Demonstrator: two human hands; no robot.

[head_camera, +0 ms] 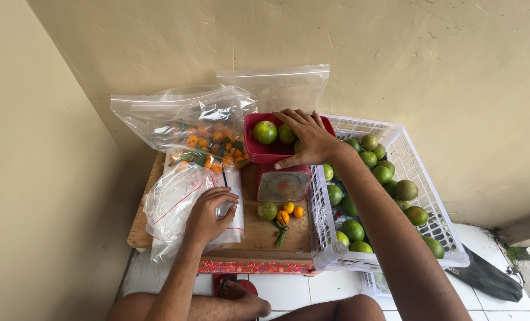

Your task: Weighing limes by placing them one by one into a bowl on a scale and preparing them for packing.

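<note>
R hand (310, 140) spread flat on limes in red scale pan (256, 148) | L hand (208, 214) pressed open on plastic bags (175, 205) on worktop (nothing pinched) | risk: pan could tip, limes rolling off.

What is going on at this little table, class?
A person sits on the floor at a low wooden table. Their right hand rests over green citrus fruits in the red tray of a small kitchen scale. Their left hand presses on a stack of clear plastic bags. A white basket of more green fruit stands at the right, and a bag of small orange fruits leans behind.
</note>
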